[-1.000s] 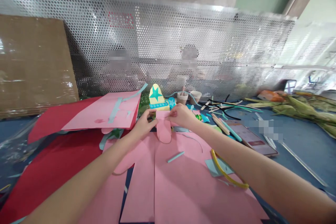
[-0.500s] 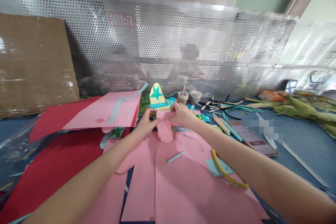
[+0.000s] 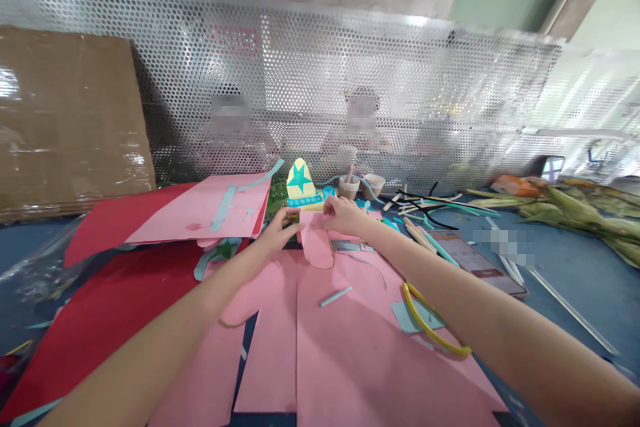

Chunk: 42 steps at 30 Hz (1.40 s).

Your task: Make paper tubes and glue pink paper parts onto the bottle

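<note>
At the frame's centre, the left hand (image 3: 276, 232) holds a pink cutout's (image 3: 318, 250) left edge, thumb and forefinger slightly parted around it; the right hand (image 3: 346, 217), fingers bunched, pinches its upper right, apparently steadying it; pink sheets (image 3: 360, 360) fill lower centre, perhaps for easy reach.

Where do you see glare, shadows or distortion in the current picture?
Head view: bright glare on the cardboard at far left; head view: soft shadow across the large pink sheet; head view: wide-angle distortion, I think, as left forearm and right forearm look stretched towards the lower corners.
</note>
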Each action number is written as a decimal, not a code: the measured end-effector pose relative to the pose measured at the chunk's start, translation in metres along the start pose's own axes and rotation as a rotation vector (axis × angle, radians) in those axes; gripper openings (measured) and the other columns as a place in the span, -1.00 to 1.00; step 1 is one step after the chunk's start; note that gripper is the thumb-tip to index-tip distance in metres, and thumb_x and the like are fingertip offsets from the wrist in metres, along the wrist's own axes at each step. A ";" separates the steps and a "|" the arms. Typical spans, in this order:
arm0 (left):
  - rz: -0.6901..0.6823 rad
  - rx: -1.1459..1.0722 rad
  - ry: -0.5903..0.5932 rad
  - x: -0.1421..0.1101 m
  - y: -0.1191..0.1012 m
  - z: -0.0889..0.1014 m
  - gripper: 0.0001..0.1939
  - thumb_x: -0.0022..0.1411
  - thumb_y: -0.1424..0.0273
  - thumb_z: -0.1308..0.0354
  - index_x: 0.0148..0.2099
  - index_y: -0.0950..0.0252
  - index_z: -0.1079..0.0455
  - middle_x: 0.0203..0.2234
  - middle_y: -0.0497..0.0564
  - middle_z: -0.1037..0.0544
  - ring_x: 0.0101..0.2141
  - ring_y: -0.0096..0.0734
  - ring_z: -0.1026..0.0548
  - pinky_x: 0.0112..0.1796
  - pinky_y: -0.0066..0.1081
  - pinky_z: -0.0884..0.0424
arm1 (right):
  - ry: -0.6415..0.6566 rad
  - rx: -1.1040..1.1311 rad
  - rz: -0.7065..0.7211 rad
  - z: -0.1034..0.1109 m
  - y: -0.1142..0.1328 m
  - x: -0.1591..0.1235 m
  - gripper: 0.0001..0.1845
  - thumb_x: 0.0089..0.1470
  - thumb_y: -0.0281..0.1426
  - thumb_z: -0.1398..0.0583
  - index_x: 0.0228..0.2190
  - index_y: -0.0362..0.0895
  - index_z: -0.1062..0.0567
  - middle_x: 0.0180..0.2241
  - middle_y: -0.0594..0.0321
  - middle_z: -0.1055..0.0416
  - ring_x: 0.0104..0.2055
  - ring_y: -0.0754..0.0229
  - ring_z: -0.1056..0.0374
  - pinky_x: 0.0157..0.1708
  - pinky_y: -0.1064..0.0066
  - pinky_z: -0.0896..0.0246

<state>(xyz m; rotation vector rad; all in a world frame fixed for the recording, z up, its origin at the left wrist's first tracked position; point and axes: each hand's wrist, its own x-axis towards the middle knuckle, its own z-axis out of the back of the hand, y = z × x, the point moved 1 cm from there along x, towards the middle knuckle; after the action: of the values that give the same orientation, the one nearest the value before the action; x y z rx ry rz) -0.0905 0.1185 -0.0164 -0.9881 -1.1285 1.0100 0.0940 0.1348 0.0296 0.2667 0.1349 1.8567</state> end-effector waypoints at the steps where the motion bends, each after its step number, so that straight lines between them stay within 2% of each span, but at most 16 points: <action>1: 0.005 -0.003 0.010 -0.001 -0.001 0.001 -0.65 0.03 0.36 -0.23 -0.09 0.24 -0.33 -0.17 0.03 -0.52 -0.02 -0.18 -0.45 0.01 -0.14 -0.33 | 0.004 0.006 0.001 0.001 0.000 0.000 -0.64 0.22 -0.27 -0.18 0.01 -0.15 -0.40 0.02 0.11 -0.37 -0.04 0.07 -0.38 -0.09 0.10 -0.36; 6: 0.002 -0.009 0.012 -0.002 -0.001 0.004 -0.62 -0.01 0.44 -0.25 -0.08 0.23 -0.35 -0.09 0.04 -0.50 0.06 -0.18 -0.39 0.07 -0.16 -0.27 | 0.042 0.038 0.018 0.005 -0.001 0.000 -0.65 0.23 -0.27 -0.18 0.00 -0.14 -0.40 0.01 0.11 -0.38 -0.06 0.09 -0.39 -0.10 0.12 -0.37; 12: 0.018 -0.037 0.003 0.000 0.001 0.002 -0.61 -0.03 0.42 -0.24 -0.08 0.23 -0.37 -0.13 0.02 -0.52 0.03 -0.19 -0.41 0.04 -0.19 -0.30 | 0.030 0.029 0.023 0.002 -0.001 -0.001 -0.65 0.23 -0.27 -0.18 0.01 -0.14 -0.40 0.02 0.11 -0.37 -0.05 0.08 -0.38 -0.09 0.11 -0.36; 19: 0.065 -0.082 0.002 -0.002 0.002 0.002 -0.65 0.06 0.38 -0.01 -0.08 0.21 -0.40 -0.16 0.01 -0.54 -0.05 -0.21 -0.47 -0.09 -0.28 -0.40 | 0.034 0.037 0.043 0.000 -0.005 0.000 -0.65 0.23 -0.27 -0.18 0.01 -0.14 -0.40 0.02 0.11 -0.37 -0.04 0.08 -0.38 -0.09 0.11 -0.36; 24: 0.027 -0.071 0.013 0.002 0.006 0.001 -0.60 -0.03 0.40 -0.19 -0.07 0.22 -0.38 -0.16 0.01 -0.55 -0.03 -0.18 -0.46 -0.03 -0.22 -0.36 | 0.058 0.070 0.086 0.001 -0.009 0.006 -0.67 0.23 -0.28 -0.17 -0.01 -0.14 -0.41 0.01 0.11 -0.38 -0.06 0.10 -0.39 -0.10 0.13 -0.37; 28: -0.024 -0.056 -0.004 0.005 0.011 0.002 -0.62 -0.03 0.44 -0.24 -0.09 0.22 -0.37 -0.12 0.02 -0.54 0.00 -0.20 -0.43 0.04 -0.19 -0.31 | 0.019 0.067 0.080 -0.006 -0.010 0.006 -0.65 0.23 -0.27 -0.18 0.01 -0.14 -0.40 0.02 0.11 -0.37 -0.05 0.08 -0.38 -0.09 0.11 -0.37; 38: -0.026 -0.057 -0.016 0.008 0.014 0.000 -0.62 -0.05 0.44 -0.22 -0.10 0.24 -0.38 -0.15 0.03 -0.54 -0.01 -0.19 -0.44 0.03 -0.18 -0.32 | 0.014 0.131 0.133 -0.007 -0.016 0.007 -0.66 0.23 -0.28 -0.18 0.00 -0.14 -0.40 0.01 0.11 -0.38 -0.06 0.09 -0.39 -0.10 0.13 -0.37; 42: 0.020 -0.063 -0.005 0.005 0.011 0.002 -0.65 0.03 0.40 -0.11 -0.07 0.21 -0.40 -0.11 0.03 -0.54 0.01 -0.15 -0.44 -0.02 -0.20 -0.38 | -0.023 0.169 0.150 -0.012 -0.019 0.007 -0.65 0.23 -0.28 -0.18 0.01 -0.14 -0.39 0.02 0.11 -0.37 -0.05 0.09 -0.39 -0.10 0.12 -0.37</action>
<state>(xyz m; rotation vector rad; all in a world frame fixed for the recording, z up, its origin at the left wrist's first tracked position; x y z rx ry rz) -0.0933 0.1261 -0.0256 -1.0495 -1.1627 0.9991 0.1068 0.1476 0.0141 0.4245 0.2623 1.9933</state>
